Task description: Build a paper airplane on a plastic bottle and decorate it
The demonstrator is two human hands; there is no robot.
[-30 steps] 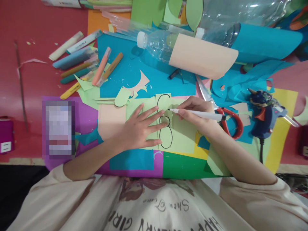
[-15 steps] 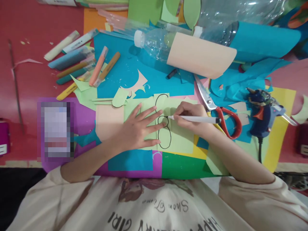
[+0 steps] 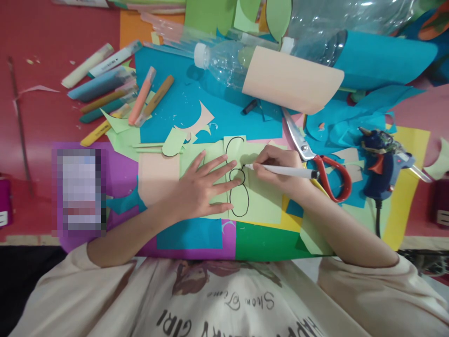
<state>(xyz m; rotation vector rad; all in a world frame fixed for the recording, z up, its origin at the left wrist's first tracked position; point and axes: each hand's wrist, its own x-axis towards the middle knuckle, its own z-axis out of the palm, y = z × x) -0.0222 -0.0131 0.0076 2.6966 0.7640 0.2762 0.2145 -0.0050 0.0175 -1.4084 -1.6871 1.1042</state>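
My left hand (image 3: 203, 187) lies flat with spread fingers on a light green paper (image 3: 263, 201), its fingertips reaching a narrow folded strip. Black rounded outlines (image 3: 239, 201) run down that strip: a lower loop, a small circle and an unclosed upper curve. In my right hand (image 3: 277, 171) is a white marker (image 3: 291, 171), pinched near its tip. The tip touches or nearly touches the paper just above the small circle. Red-handled scissors (image 3: 333, 178) lie right beside my right hand, blades pointing away. A black marker cap (image 3: 249, 107) rests on the blue paper (image 3: 168, 107).
A plastic bottle wrapped in peach paper (image 3: 291, 79) and another in blue paper (image 3: 386, 56) lie at the back. Several markers (image 3: 105, 84) are spread at the left. A glue gun (image 3: 382, 164) is at the right, and a blurred phone (image 3: 80, 187) at the left.
The marker tip has moved slightly up from the small circle's right edge to just above it. The small circle's outline now looks closed. My left hand stays in place.
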